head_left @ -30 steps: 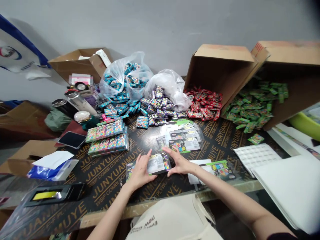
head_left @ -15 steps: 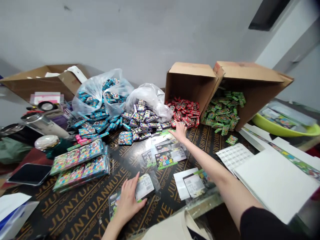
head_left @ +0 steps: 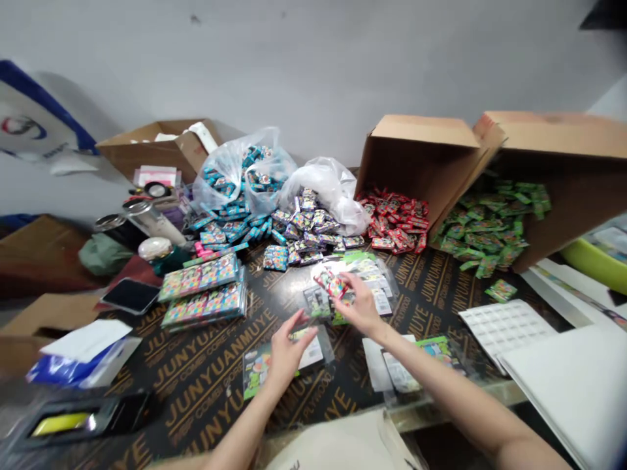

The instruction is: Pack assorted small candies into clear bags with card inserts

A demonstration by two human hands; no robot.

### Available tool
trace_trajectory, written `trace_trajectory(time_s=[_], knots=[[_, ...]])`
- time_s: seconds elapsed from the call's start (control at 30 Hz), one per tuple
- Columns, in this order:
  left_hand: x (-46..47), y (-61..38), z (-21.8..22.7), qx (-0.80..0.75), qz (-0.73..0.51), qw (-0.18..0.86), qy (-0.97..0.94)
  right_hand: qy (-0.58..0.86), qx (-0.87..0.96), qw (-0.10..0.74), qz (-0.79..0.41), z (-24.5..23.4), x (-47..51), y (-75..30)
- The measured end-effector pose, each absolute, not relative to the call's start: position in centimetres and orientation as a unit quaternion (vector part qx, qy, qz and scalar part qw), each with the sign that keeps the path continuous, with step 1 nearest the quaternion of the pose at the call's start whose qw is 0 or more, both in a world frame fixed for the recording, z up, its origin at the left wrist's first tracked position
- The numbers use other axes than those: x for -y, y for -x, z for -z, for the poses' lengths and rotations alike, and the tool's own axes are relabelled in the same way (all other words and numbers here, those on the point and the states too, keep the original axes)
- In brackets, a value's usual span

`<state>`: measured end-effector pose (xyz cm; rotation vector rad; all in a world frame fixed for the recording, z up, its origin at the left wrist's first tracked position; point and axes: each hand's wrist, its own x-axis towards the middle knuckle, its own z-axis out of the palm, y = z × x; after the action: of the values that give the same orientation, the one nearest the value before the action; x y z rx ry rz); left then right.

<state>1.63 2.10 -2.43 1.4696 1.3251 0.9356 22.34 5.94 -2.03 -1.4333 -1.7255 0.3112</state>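
Note:
My right hand (head_left: 361, 305) is closed on a small red packet (head_left: 332, 282), held just above the table in front of a stack of printed cards in clear sleeves (head_left: 368, 271). My left hand (head_left: 285, 349) rests on a clear sleeve with a green card (head_left: 274, 360) lying on the black board (head_left: 206, 372), thumb and fingers pinching its upper edge. The pile of red packets (head_left: 398, 220) spills from a tipped cardboard box (head_left: 416, 153) further back.
Blue packets in a plastic bag (head_left: 235, 189), purple packets (head_left: 308, 225) and green packets (head_left: 484, 225) in a second tipped box line the back. Filled card packs (head_left: 203, 287) lie left. White sheets (head_left: 568, 372) and a sticker sheet (head_left: 499, 320) lie right. A phone (head_left: 131, 295) and clutter sit far left.
My right hand came back from the red pile with a red packet in it. My left hand stayed on the sleeve and lifted its fingers to the sleeve's edge.

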Motion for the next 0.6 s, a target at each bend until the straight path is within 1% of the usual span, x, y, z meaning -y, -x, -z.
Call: trace_trajectory(time_s=[0.07,0.13,0.27,0.37,0.4,0.43,0.5,0.57,0.6], knots=[[-2.7,-2.9,1.5,-0.518,-0.392,0.598,-0.469,0.534,0.713,0.418,-0.177,1.8,-2.2,-20.0],[-3.0,-3.4,1.2,-0.494,-0.384,0.672,-0.396,0.509,0.735,0.395,-0.211,1.3,0.0,-19.0],[-2.4,-2.8,1.1,-0.466,-0.332,0.715,-0.403,0.447,0.790,0.334,-0.253,0.0,0.5,-19.9],[-1.8,-1.9,1.3,-0.451,-0.302,0.723,-0.427,0.393,0.814,0.319,-0.284,-0.4,0.0,-20.8],[-1.7,-1.5,1.5,-0.458,-0.301,0.699,-0.459,0.387,0.817,0.322,-0.283,-0.2,-0.1,-21.0],[-1.6,-0.9,1.7,-0.473,-0.303,0.651,-0.510,0.389,0.817,0.326,-0.274,0.1,-0.2,-21.2],[-1.4,0.5,2.4,-0.500,-0.291,0.490,-0.652,0.409,0.818,0.326,-0.239,1.0,-0.3,-21.5],[-1.1,1.9,3.3,-0.495,-0.238,0.319,-0.772,0.434,0.820,0.313,-0.203,2.2,-0.4,-21.9],[-0.9,2.6,3.8,-0.483,-0.201,0.262,-0.811,0.446,0.820,0.306,-0.187,2.9,-0.5,-22.0]])
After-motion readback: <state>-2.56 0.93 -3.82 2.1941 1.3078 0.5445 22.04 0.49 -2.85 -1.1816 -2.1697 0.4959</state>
